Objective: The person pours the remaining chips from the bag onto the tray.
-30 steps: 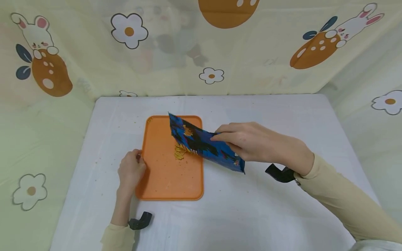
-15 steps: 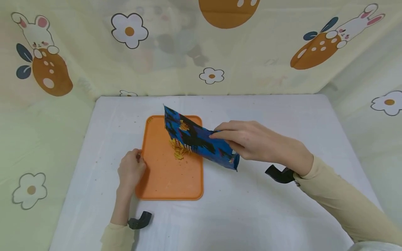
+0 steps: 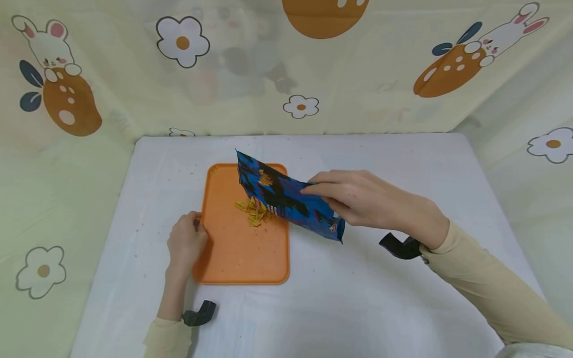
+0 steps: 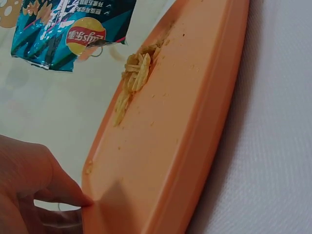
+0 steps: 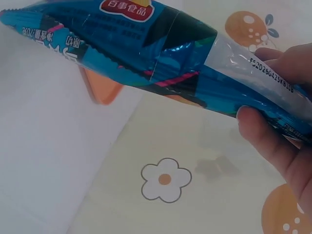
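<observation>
A blue bag of potato chips (image 3: 286, 199) slants over the orange tray (image 3: 241, 253), its torn end low toward the tray's middle. My right hand (image 3: 362, 199) grips the bag from above, thumb on one face and fingers on the other, as the right wrist view shows. Ridged yellow chips (image 3: 255, 214) lie in a small heap beneath the bag's lower edge. At the tray's left rim, my left hand (image 3: 187, 243) pinches the edge; in the left wrist view its fingertip meets the tray's corner. The bag's inside is hidden.
Crumbs are scattered over the tray and on the white table (image 3: 380, 298) left of it. A patterned curtain (image 3: 358, 89) hangs behind the table's far edge. Dark wrist mounts (image 3: 400, 246) stick out from both wrists.
More chips have come onto the tray, and the heap has spread to the left. The bag has swung up and left, then slightly back right. My left hand stays put.
</observation>
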`<state>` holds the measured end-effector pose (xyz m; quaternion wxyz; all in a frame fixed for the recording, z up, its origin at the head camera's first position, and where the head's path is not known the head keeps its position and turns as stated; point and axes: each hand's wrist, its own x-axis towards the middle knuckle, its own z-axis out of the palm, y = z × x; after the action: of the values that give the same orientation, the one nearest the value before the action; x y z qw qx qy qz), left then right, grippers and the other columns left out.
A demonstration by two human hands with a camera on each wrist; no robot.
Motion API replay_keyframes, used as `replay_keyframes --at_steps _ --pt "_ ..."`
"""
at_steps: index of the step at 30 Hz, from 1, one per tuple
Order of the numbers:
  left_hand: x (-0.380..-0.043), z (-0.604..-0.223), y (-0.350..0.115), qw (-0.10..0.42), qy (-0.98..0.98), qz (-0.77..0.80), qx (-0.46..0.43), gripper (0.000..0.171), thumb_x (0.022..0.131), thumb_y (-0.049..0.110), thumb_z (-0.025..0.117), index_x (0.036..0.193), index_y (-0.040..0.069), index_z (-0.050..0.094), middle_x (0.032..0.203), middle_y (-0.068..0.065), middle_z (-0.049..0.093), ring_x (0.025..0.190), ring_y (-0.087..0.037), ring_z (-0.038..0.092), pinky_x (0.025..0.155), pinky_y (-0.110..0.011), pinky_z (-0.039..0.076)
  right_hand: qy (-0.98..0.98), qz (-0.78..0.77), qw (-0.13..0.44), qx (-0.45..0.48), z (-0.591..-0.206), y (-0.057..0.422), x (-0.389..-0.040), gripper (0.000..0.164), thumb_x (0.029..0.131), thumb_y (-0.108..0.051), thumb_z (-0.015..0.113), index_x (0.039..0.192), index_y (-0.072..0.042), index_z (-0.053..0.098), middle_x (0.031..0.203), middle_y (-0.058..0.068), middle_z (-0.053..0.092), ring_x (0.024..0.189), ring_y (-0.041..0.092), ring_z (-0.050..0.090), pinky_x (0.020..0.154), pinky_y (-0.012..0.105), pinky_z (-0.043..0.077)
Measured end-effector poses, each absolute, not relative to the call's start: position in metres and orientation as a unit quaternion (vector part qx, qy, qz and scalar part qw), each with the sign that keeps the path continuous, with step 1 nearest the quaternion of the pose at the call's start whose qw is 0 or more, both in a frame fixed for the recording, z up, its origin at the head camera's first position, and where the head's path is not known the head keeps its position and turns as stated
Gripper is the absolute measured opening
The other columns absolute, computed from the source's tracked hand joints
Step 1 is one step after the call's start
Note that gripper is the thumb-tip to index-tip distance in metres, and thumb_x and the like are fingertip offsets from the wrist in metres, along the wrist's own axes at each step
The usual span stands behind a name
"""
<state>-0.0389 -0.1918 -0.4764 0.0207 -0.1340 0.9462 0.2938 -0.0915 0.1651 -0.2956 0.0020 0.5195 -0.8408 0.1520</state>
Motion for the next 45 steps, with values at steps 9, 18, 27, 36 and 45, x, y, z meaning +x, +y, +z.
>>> replay_keyframes --at_steps 9,18,27,36,45 --pt "-0.0388 -0.4758 -0.1909 0.018 0.946 0.294 -0.138 0.031 0.091 0.006 0.053 0.119 -0.003 0.063 0.098 -0.02 0.065 0.082 -0.033 0.063 0.064 -0.045 0.05 -0.837 0.151 0.011 0.527 -0.2934 0.1642 -0.0922 0.036 0.086 0.004 0.064 0.12 -0.005 0.067 0.113 0.006 0.067 0.088 0.014 0.064 0.068 0.025 0.055" --pt "-0.0403 -0.4716 -0.1878 0.016 0.948 0.29 -0.13 0.03 0.091 0.005 0.053 0.118 -0.005 0.063 0.096 -0.021 0.065 0.078 -0.031 0.061 0.063 -0.043 0.05 -0.838 0.146 0.014 0.525 -0.2954 0.1638 -0.0909 0.033 0.086 0.002 0.066 0.119 -0.004 0.067 0.112 0.007 0.068 0.091 0.015 0.064 0.071 0.026 0.056" --pt "-0.0397 -0.4741 -0.189 0.016 0.949 0.288 -0.13 0.029 0.092 0.005 0.053 0.117 -0.005 0.063 0.096 -0.021 0.065 0.078 -0.031 0.06 0.062 -0.043 0.05 -0.841 0.142 0.009 0.523 -0.2956 0.1632 -0.0904 0.034 0.086 0.002 0.065 0.12 -0.004 0.067 0.113 0.007 0.068 0.092 0.015 0.064 0.07 0.025 0.055" --pt "-0.0384 -0.4751 -0.1903 0.017 0.948 0.29 -0.131 0.031 0.091 0.005 0.053 0.119 -0.003 0.063 0.098 -0.021 0.065 0.08 -0.033 0.062 0.062 -0.045 0.05 -0.84 0.157 0.003 0.519 -0.296 0.1644 -0.089 0.035 0.086 0.004 0.065 0.119 -0.004 0.067 0.113 0.007 0.068 0.092 0.015 0.064 0.073 0.027 0.056" --pt "-0.0383 -0.4746 -0.1914 0.015 0.948 0.287 -0.139 0.032 0.09 0.006 0.052 0.119 -0.001 0.064 0.099 -0.02 0.066 0.087 -0.036 0.064 0.068 -0.051 0.051 -0.835 0.175 0.017 0.522 -0.2944 0.1676 -0.0897 0.035 0.085 0.006 0.064 0.119 -0.004 0.067 0.113 0.007 0.067 0.085 0.012 0.061 0.066 0.024 0.053"
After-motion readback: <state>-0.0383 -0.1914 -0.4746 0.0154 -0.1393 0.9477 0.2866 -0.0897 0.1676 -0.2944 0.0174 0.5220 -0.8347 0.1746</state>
